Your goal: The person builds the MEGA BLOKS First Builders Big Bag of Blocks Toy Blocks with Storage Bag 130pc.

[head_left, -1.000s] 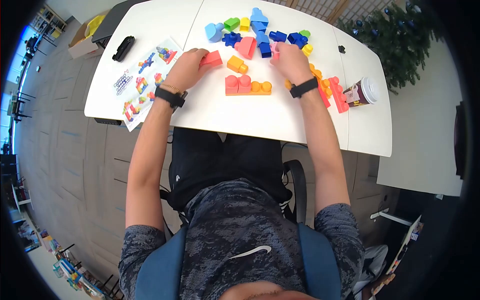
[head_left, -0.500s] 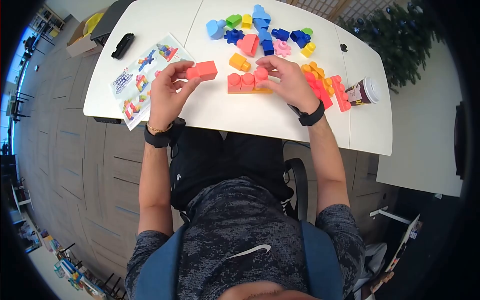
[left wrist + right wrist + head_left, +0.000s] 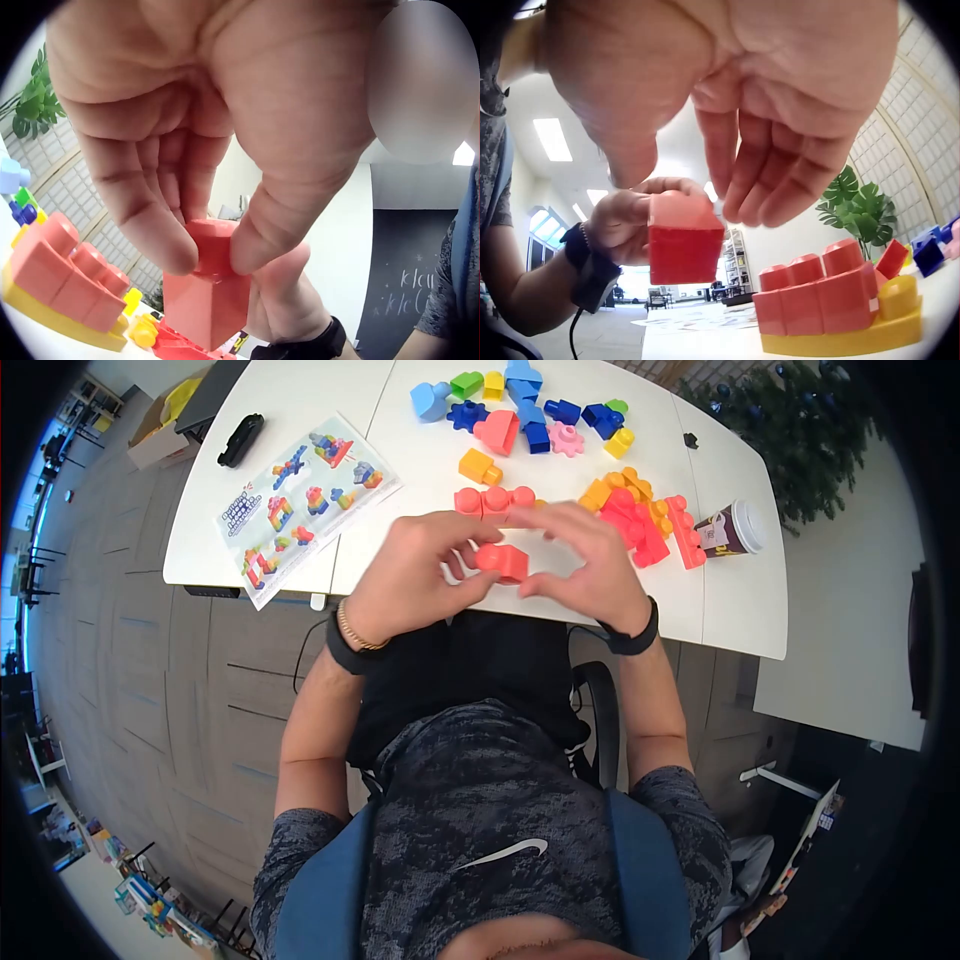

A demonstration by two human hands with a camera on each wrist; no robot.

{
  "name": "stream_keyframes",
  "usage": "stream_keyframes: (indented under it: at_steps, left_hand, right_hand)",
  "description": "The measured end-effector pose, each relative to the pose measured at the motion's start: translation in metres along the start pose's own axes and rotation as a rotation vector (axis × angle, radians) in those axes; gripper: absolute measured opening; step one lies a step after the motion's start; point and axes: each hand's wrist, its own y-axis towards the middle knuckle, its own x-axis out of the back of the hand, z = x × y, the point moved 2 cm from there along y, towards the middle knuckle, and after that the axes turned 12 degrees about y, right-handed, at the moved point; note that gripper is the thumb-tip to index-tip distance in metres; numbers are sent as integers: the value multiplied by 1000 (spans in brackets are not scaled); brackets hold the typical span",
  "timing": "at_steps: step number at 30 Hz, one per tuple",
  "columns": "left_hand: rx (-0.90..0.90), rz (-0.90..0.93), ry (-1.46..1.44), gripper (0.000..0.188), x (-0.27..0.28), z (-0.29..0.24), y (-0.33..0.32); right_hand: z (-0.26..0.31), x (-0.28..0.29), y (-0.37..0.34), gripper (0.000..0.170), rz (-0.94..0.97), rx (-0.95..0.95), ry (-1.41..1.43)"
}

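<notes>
1. Left hand (image 3: 415, 568) pinches red block (image 3: 510, 564) by its stud (image 3: 215, 241), raised, in front of block row (image 3: 814, 304).
2. Right hand (image 3: 590, 565): thumb and fingers spread, front-right of row; can't tell whether it touches that block.
3. Picture sheet (image 3: 305, 510) left of row, cup (image 3: 727, 530) right.

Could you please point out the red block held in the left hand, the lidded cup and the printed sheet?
Red block (image 3: 686, 256): right wrist view, on its flat end face.
Lidded cup (image 3: 721, 533): head view, on its side, below the lid.
Printed sheet (image 3: 304, 512): head view, near the middle of its printed face.
</notes>
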Motion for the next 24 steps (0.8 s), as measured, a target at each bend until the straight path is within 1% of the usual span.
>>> stream_keyframes:
  at_steps: [2,3,4,5,6,7,9,10,12,13,14,16,17,18,20,23,24]
  left_hand:
    - [-10,93,-31,34,-11,-5,6]
    - [18,113,-8,34,-13,-7,8]
    - [19,114,-10,34,-15,-5,9]
    - [-18,92,-19,36,-17,-3,10]
    - [-55,70,-26,39,-18,0,11]
    - [-55,71,-24,39,-18,4,12]
    - [-75,-200,266,46,-9,16,15]
    - [-76,-199,265,46,-10,23,17]
    - [2,-286,407,51,-12,41,19]
    - [-5,-235,439,46,-15,48,20]
    - [-2,-234,440,46,-18,54,20]
    - [63,-95,400,42,-24,62,23]
    - [91,-68,392,37,-24,63,23]
    - [98,-71,395,37,-25,63,24]
    - [155,-36,296,35,-26,67,24]
    - [139,-53,287,35,-27,71,25]
    - [145,-55,286,35,-28,73,25]
  right_hand:
    - [-1,-11,-9,61,38,-85,83]
    - [0,-9,-10,61,36,-87,81]
    - [-1,-6,-12,57,45,-131,86]
    - [-2,-3,-14,53,56,-174,91]
    - [-8,1,-16,53,59,-174,92]
    - [-21,6,-18,49,-26,-205,184]
    - [-51,12,-18,38,-214,-258,339]
    - [-59,14,-14,38,-216,-259,338]
    - [-70,15,-7,37,-299,-222,339]
    - [-76,14,-4,38,-265,-239,312]
    - [-80,13,-3,38,-264,-240,314]
    - [-86,11,2,38,-229,-264,294]
    - [-86,11,3,38,-224,-263,298]
    - [-86,13,4,38,-210,-285,280]
    - [-86,16,6,38,-187,-309,265]
    - [-85,20,9,38,-141,-301,223]
    - [-85,22,11,39,-122,-295,165]
